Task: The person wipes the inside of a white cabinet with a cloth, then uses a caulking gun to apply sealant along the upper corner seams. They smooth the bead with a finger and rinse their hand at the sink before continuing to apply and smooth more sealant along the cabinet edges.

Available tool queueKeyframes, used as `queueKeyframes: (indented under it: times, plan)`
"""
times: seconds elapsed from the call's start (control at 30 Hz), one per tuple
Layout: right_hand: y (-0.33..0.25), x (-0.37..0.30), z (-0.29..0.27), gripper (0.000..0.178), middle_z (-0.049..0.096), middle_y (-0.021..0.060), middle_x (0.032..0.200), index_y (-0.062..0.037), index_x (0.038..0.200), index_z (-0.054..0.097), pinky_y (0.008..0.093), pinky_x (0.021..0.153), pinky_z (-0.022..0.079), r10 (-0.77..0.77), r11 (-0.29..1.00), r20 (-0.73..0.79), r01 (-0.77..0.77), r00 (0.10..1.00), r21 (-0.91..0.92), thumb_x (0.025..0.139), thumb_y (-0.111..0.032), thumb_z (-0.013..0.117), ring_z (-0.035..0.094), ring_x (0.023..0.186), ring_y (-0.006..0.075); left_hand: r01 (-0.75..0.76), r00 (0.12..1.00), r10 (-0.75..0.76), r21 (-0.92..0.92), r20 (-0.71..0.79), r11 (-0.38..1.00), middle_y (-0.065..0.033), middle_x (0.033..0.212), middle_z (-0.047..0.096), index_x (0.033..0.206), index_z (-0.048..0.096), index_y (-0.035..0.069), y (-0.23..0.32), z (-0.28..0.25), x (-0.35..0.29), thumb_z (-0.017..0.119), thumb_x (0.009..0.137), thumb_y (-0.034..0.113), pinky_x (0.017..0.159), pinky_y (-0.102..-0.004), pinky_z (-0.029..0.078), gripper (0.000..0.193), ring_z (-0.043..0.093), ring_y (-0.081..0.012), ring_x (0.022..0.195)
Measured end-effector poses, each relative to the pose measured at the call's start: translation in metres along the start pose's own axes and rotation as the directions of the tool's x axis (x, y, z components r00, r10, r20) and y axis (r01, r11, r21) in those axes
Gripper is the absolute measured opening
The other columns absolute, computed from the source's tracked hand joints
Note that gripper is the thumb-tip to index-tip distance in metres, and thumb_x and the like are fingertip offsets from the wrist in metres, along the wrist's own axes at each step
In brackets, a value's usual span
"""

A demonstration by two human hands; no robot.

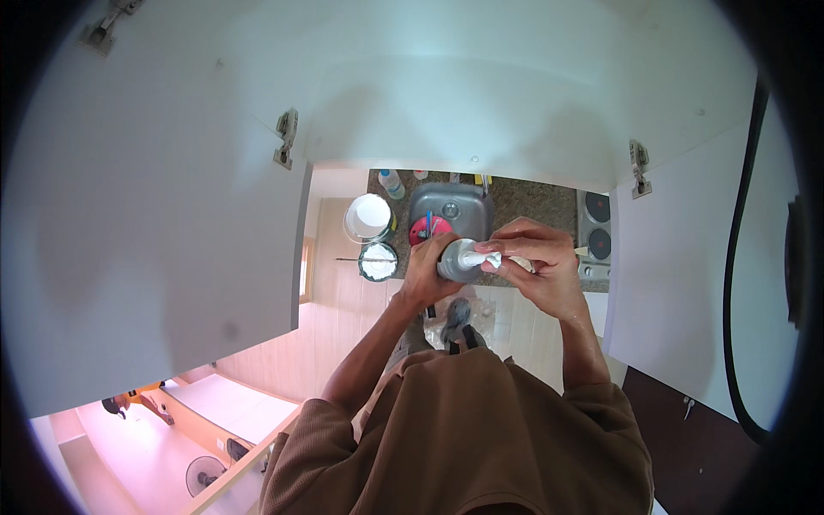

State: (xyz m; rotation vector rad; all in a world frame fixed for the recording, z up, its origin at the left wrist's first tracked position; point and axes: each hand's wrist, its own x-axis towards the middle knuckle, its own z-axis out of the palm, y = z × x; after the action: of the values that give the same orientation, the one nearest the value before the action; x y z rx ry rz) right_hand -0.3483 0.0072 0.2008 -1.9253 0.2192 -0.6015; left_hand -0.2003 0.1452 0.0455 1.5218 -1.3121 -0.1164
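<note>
Blocking pt. of sink — L hand

- Your left hand wraps around the grey container and hides its left side from you.
- Your right hand covers part of the white wad; you cannot tell paper from cloth.
- You see the pink item at the sink partly hidden; its kind is unclear.
- At your upper left, the hinge is cut off by the top edge.
</note>
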Motion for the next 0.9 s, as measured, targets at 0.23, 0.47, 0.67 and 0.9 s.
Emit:
queueKeyframes:
  times: [0.23, 0.47, 0.67, 0.9]
  plan:
    - [0.0, -0.005, -0.001, 0.031, 0.072, 0.0058, 0.092, -0.0095, 0.104, 0.08, 0.0292, 0.064, 0.05, -0.011, 1.0, 0.097, 0.011, 0.995, 0.001, 0.075, 0.003, 0.082, 0.065, 0.081, 0.0164, 0.001, 0.999, -0.004, 0.071, 0.038, 0.997, -0.0146, 0.097, 0.07, 0.115, 0.056, 0.006, 0.002, -0.008, -0.01, 0.092, 0.064, 0.015, 0.074, -0.042, 0.057, 0.064, 0.072, -0.0348, 0.086]
    - [0.01, -0.007, 0.0, 0.033, 0.07, 0.0041, 0.097, -0.0098, 0.108, 0.079, 0.0292, 0.071, 0.056, 0.014, 0.993, 0.297, -0.048, 0.955, 0.109, 0.078, 0.005, 0.08, 0.068, 0.086, 0.0155, -0.025, 1.0, 0.023, 0.106, 0.016, 0.994, -0.0141, 0.105, 0.067, 0.118, 0.057, 0.007, -0.008, -0.02, -0.034, 0.085, 0.061, 0.019, 0.08, -0.0461, 0.055, 0.064, 0.068, -0.0365, 0.091]
    - [0.044, -0.015, 0.011, 0.028, 0.068, 0.0045, 0.104, -0.006, 0.111, 0.077, 0.029, 0.074, 0.058, 0.153, 0.93, 0.465, -0.286, 0.872, 0.232, 0.084, 0.004, 0.076, 0.067, 0.088, 0.0131, -0.069, 0.996, 0.055, 0.221, 0.071, 0.973, -0.015, 0.102, 0.066, 0.119, 0.056, 0.006, -0.023, -0.033, -0.06, 0.079, 0.065, 0.021, 0.08, -0.0464, 0.055, 0.061, 0.066, -0.0373, 0.089]
    - [0.123, -0.029, 0.029, 0.02, 0.066, 0.0046, 0.105, 0.0017, 0.109, 0.075, 0.0247, 0.079, 0.057, 0.421, 0.787, 0.42, -0.554, 0.804, 0.272, 0.09, -0.003, 0.074, 0.069, 0.089, 0.0122, 0.165, 0.978, -0.188, 0.214, 0.094, 0.963, -0.0148, 0.107, 0.066, 0.122, 0.055, 0.007, -0.064, -0.033, -0.122, 0.077, 0.062, 0.016, 0.086, -0.0474, 0.054, 0.064, 0.065, -0.0398, 0.095]
